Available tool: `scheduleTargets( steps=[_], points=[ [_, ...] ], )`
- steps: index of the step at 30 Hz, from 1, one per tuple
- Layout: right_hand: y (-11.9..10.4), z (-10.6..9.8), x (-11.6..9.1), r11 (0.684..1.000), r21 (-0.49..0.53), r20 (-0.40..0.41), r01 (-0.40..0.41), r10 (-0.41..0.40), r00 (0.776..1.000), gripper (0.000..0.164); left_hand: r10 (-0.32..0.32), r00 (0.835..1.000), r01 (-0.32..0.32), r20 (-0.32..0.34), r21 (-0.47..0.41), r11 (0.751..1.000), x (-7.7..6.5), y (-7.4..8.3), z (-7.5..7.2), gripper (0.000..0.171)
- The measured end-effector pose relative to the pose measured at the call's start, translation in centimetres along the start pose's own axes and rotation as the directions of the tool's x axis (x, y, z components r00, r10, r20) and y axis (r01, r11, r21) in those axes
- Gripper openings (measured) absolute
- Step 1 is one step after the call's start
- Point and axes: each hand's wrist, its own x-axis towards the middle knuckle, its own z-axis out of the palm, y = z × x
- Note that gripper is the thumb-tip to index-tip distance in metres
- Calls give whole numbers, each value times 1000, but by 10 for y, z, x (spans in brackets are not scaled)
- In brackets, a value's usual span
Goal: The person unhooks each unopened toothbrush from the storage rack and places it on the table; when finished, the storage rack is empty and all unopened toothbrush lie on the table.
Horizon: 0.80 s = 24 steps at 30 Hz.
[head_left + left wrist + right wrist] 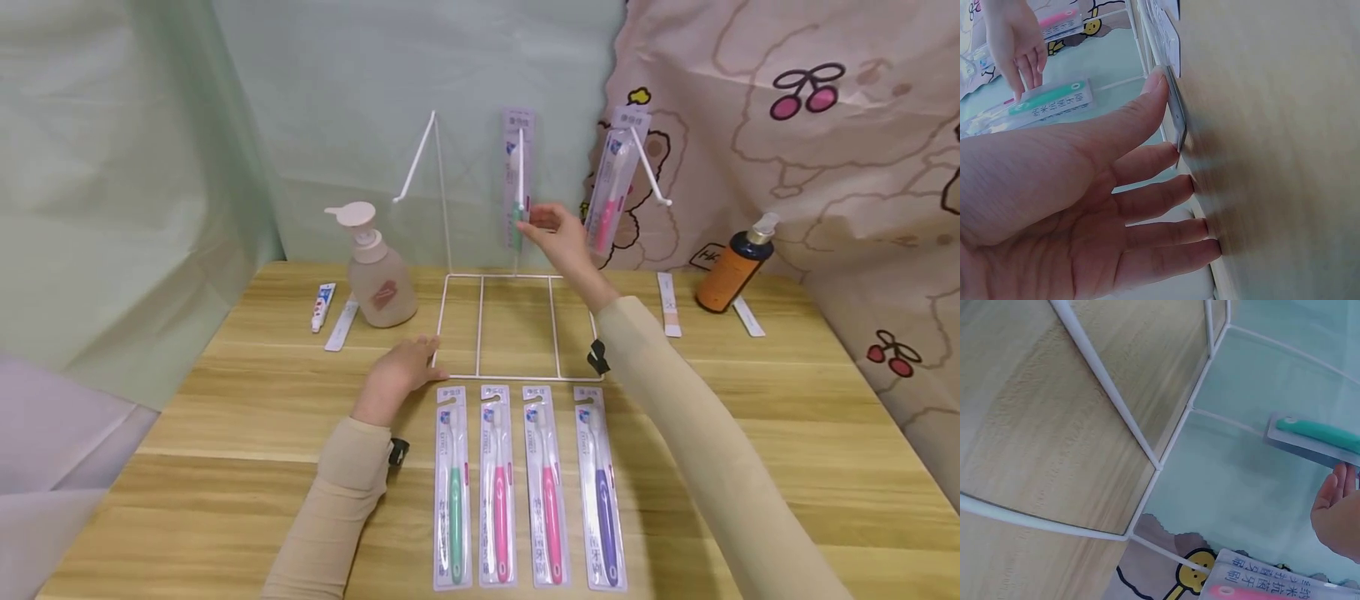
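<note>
A white wire display rack (480,327) stands on the table, with three prongs on its upright part. My left hand (399,377) rests at the base's front left corner, fingers fairly straight and thumb by the front bar. On the middle prong hangs a packaged toothbrush (517,167) with a green handle, also in the right wrist view. My right hand (561,242) touches the lower side of this pack with its fingertips, fingers loosely extended. A pink-handled packaged toothbrush (609,187) hangs on the right prong. The left prong (415,158) carries nothing.
Several packaged toothbrushes (498,492) lie in a row before the rack. To the left are a pump bottle (381,283), a toothpaste tube (322,307) and a white sachet (342,325). An orange spray bottle (731,275) and a sachet (669,305) sit right.
</note>
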Motion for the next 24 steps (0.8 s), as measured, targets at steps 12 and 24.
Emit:
scheduleTargets(
  steps=[12,24],
  points=[
    [-10,7,3,995,-79,82,-67,74,994,42,3,1000,-4,-18,-21,1000,-2,1,0,69],
    [-14,7,-8,992,-104,182,68,-48,982,31,17,999,-18,-29,-22,1000,-1,-1,0,70]
  ],
)
